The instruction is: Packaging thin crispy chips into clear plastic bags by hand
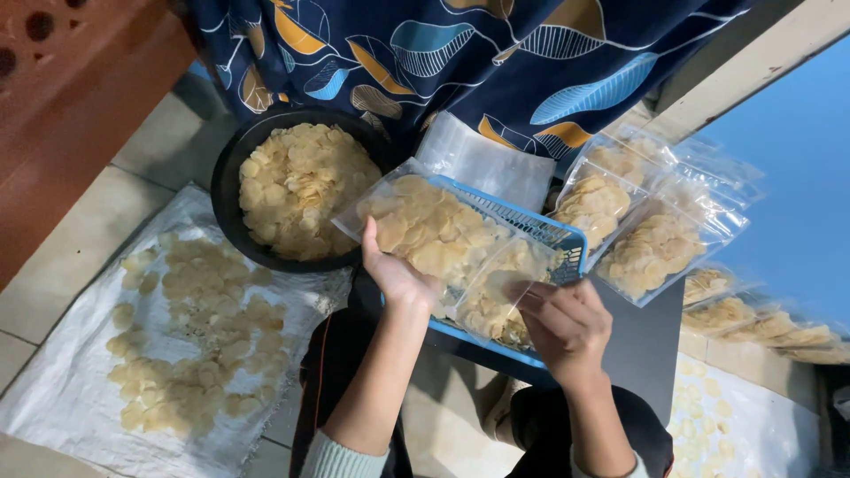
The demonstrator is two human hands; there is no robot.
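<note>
A clear plastic bag of pale round chips (434, 235) lies across a blue plastic basket (567, 239). My left hand (394, 274) grips the bag's near left side with fingers under it. My right hand (562, 323) pinches the bag's open right end, fingers closed on the plastic. The basket sits on a dark flat surface in front of my knees.
A black bowl (232, 159) heaped with chips stands at the left. Loose chips are spread on a white sack (53, 389) on the tiled floor. Several filled bags (655, 248) pile up at the right. Empty clear bags (482, 159) lie beyond the basket, by a person's leaf-patterned cloth (531, 53).
</note>
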